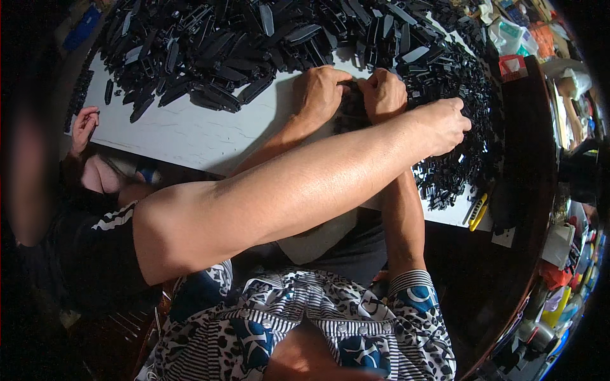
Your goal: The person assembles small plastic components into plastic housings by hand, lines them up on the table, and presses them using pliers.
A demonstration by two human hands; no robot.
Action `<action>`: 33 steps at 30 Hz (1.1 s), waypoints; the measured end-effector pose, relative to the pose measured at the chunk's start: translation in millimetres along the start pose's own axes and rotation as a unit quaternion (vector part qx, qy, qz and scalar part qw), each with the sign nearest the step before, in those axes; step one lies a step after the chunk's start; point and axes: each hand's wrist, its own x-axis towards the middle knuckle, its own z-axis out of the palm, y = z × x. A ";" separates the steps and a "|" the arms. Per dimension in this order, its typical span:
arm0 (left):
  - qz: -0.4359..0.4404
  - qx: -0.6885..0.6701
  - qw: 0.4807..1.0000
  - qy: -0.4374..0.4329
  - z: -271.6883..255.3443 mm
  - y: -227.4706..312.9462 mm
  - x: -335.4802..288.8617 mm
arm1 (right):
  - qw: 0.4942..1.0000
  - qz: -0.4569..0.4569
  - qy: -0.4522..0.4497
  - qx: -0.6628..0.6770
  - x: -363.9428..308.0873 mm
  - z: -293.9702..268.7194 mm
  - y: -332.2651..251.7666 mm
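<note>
My left hand (319, 94) and my right hand (383, 94) are close together at the far side of the white table (190, 136). Both have their fingers curled on a small stack of black plastic parts (351, 109) held between them. Behind the hands lies a big heap of long black plastic pieces (222, 44). A co-worker's bare arm (286, 190) reaches from the left across both my forearms. That person's hand (445, 124) rests in a heap of small black parts (467, 152) just right of my right hand.
A yellow utility knife (476, 213) lies at the table's near right corner. A dark wooden surface (527, 190) adjoins on the right, with coloured packets (515, 32) and clutter along it. Another hand (84, 127) is at the table's left edge.
</note>
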 end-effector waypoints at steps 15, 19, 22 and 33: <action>-0.041 -0.146 0.988 0.012 -20.8 -6.8 -1.2 | 0.991 -0.118 0.051 -0.020 -15.4 8.4 21.1; -0.120 -0.229 0.966 0.026 -48.4 -13.8 -18.5 | 0.955 -0.230 0.116 -0.146 -29.2 24.2 28.6; 0.002 -0.149 0.989 -0.010 -24.6 15.2 -7.0 | 0.925 -0.308 0.172 -0.142 -46.7 21.0 32.1; 0.663 0.411 0.590 -0.207 91.6 126.8 57.0 | 0.941 -0.336 -0.034 -0.002 -75.8 -19.0 62.0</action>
